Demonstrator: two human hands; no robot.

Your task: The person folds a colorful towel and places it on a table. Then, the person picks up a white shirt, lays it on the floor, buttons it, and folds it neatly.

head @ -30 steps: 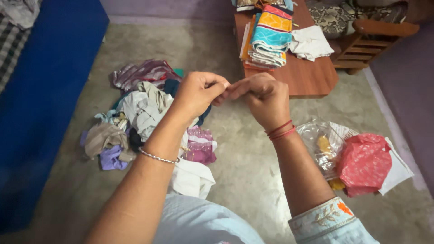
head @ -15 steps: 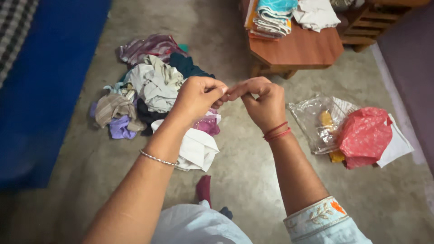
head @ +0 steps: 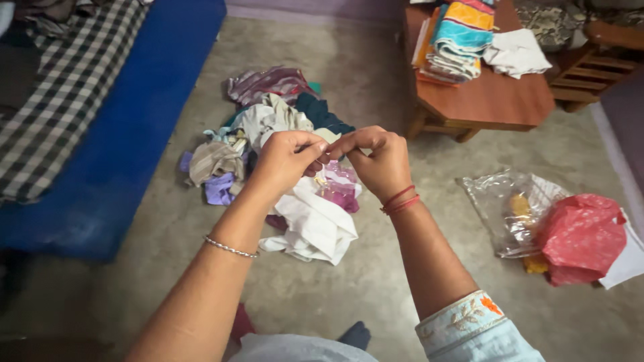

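Observation:
My left hand (head: 285, 159) and my right hand (head: 377, 161) are raised together over the floor, with their fingertips pinched against each other at one spot. Whatever is between the fingertips is too small to make out. My left wrist carries a thin silver bracelet, my right wrist red threads. Directly beneath the hands lies a heap of crumpled clothes (head: 268, 127), with a white garment (head: 315, 224) and a pink-purple piece (head: 341, 191) at its near side.
A blue mattress (head: 134, 127) with a checked cloth (head: 67, 94) runs along the left. A low wooden table (head: 483, 100) at the upper right bears folded clothes (head: 459, 37). A clear plastic bag (head: 503, 208) and a red bag (head: 580, 234) lie on the floor at right.
The view has shifted, so the clothes heap and table sit differently in the picture. My hands stay pinched together in the same pose.

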